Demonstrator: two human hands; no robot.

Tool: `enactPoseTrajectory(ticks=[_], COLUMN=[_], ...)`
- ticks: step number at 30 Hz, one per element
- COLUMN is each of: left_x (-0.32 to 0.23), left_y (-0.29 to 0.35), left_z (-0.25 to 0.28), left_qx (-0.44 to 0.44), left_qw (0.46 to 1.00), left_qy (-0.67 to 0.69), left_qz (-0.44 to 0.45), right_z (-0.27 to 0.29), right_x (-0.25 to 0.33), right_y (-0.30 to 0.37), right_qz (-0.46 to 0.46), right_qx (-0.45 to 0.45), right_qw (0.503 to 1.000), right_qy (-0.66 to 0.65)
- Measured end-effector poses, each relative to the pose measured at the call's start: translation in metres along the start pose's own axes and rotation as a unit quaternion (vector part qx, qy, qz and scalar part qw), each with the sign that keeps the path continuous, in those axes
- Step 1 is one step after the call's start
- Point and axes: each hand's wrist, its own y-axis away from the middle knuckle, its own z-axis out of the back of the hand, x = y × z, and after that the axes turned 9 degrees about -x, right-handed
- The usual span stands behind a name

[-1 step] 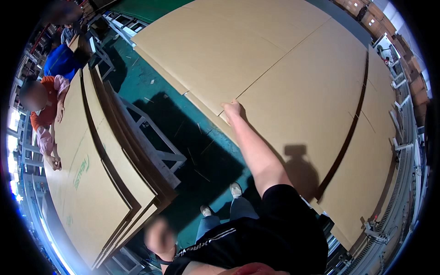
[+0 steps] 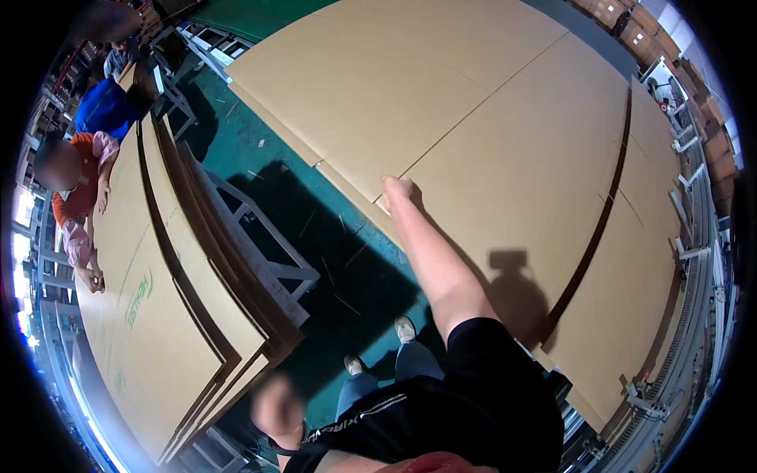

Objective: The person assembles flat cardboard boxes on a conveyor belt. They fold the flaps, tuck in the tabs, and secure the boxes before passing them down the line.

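Note:
A very large brown cardboard sheet [image 2: 505, 158], scored with a long crease and cut slits, spreads across the right side at about waist height. My right hand [image 2: 396, 191] reaches over its left edge beside a slit, fingers curled and closed on the cardboard. Some of those fingers are hidden by the hand itself. At the lower left, my left hand [image 2: 276, 404] hangs low near the corner of another cardboard stack; it is blurred, so its fingers cannot be made out.
On the left a stack of brown cardboard sheets [image 2: 118, 315] rests on a metal frame [image 2: 272, 236]. A person in orange [image 2: 75, 201] leans on it, with other people behind. Green floor [image 2: 315, 229] with scraps separates the stacks. A metal rail [image 2: 686, 315] runs along the right.
My right hand and the edge of the cardboard sheet have shifted very slightly toward the lower left. The stack on the left looks the same.

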Motion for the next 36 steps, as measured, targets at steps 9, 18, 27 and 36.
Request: enactPoseTrajectory(ticks=[9,18,27,36], left_x=[0.028,-0.005,-0.068,-0.152], left_y=[0.056,0.040,-0.057,-0.240], left_z=[-0.038,-0.084,-0.071,-0.137], left_qx=[0.077,0.399,0.396,-0.067], left_qw=[0.993,0.864,0.865,0.681], left_qy=[0.002,-0.213,0.256,0.725], left_qz=[0.093,0.222,-0.169,0.076], right_z=[0.014,0.190,0.304,0.370], right_x=[0.137,0.336,0.353,0.286], right_y=[0.060,0.061,0.273,0.479], right_qz=[0.161,0.248,0.122,0.038], right_qx=[0.085,0.089,0.175,0.358], right_qw=[0.983,0.962,0.945,0.910], right_qy=[-0.015,-0.070,-0.248,-0.206])
